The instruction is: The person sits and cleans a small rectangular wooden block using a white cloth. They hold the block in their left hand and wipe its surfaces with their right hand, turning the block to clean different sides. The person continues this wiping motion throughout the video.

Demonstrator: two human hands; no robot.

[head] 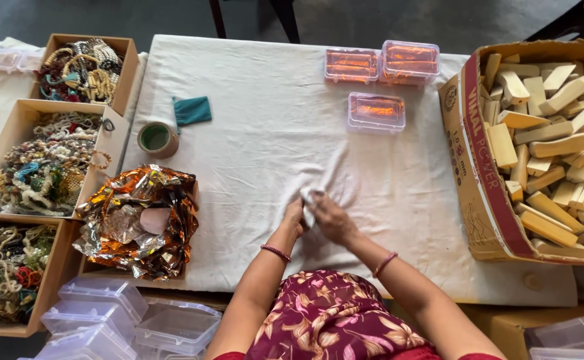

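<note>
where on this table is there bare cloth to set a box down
The widest bare patch of the white cloth lies between the teal pouch and the clear lidded boxes. Another runs from the right hand to the carton of wooden blocks. The left edge is crowded: foil wrappers, tape roll, bead boxes.

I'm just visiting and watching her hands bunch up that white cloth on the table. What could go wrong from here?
Two guesses. Her left hand and right hand pinch a small white piece on the white tablecloth, which is already wrinkled toward them; tugging could drag the cloth and shift the clear filled boxes on it. Also, the white piece matches the cloth, so it might be lost if dropped.
</note>
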